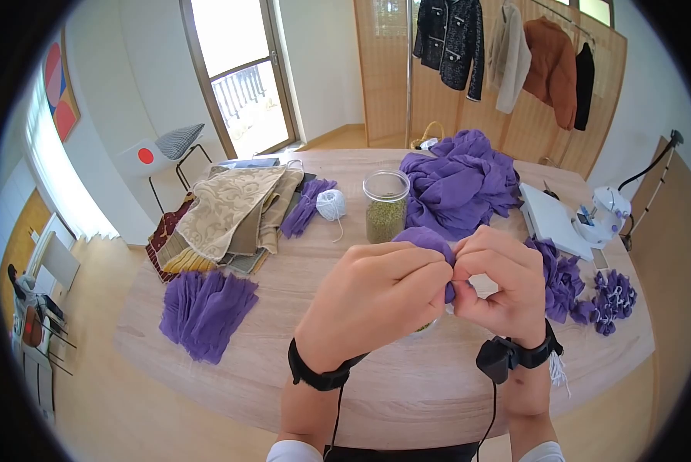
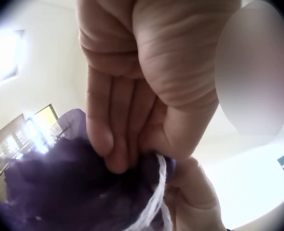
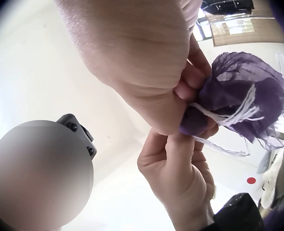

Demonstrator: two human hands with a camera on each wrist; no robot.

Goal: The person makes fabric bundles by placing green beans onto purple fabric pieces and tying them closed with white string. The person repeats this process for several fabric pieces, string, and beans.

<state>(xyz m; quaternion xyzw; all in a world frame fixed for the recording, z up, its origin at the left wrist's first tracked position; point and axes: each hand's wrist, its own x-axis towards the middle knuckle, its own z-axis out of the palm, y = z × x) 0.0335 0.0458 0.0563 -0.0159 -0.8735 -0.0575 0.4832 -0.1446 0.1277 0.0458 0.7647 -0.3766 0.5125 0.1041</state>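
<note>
In the head view both hands meet over the table's middle around a purple cloth bundle (image 1: 426, 237). My left hand (image 1: 376, 300) grips it, its fingers bent and thumb hidden. My right hand (image 1: 503, 281) pinches the same bundle between thumb and forefinger, leaving a round gap. White string (image 3: 245, 110) wraps the neck of the purple cloth (image 3: 272, 103) in the right wrist view, its loose ends hanging out. The cloth flares loosely beyond the tie, with a small rounded part at the fingertips. Up close in the left wrist view, the string (image 2: 154, 202) hangs beside my left fingers.
A glass jar (image 1: 386, 212) of dried green bits stands behind the hands. Purple cloth lies heaped (image 1: 465, 181) at the back, with flat pieces (image 1: 207, 312) at left. Finished-looking purple bundles (image 1: 615, 300) lie right, near a small sewing machine (image 1: 603, 215). White yarn (image 1: 331, 204) sits by folded fabrics (image 1: 237, 208).
</note>
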